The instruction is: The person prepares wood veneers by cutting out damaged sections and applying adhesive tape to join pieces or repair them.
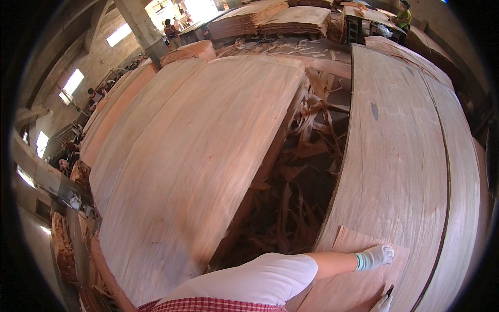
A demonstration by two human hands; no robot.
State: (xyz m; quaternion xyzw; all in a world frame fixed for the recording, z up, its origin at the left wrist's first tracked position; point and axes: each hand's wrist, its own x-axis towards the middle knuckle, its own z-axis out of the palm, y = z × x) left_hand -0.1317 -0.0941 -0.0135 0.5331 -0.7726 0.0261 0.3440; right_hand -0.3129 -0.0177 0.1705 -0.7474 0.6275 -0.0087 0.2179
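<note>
My left hand (375,257), in a white glove with a green cuff, reaches across to the right and rests on a reddish thin veneer sheet (345,247). Its fingers are curled closed; whatever they may pinch is hidden. Partly cut off at the lower edge, my right hand (382,303), also in a white glove, is closed on a small dark tool (390,291) whose kind I cannot make out. The reddish sheet lies over a long pale veneer stack (390,156) on the right.
Another wide pale veneer stack (197,145) fills the left. Between the stacks runs a dark gap with torn veneer scraps (306,151). Farther back stand more veneer piles (293,21), a concrete pillar (139,26) and a person in a bright vest (404,18).
</note>
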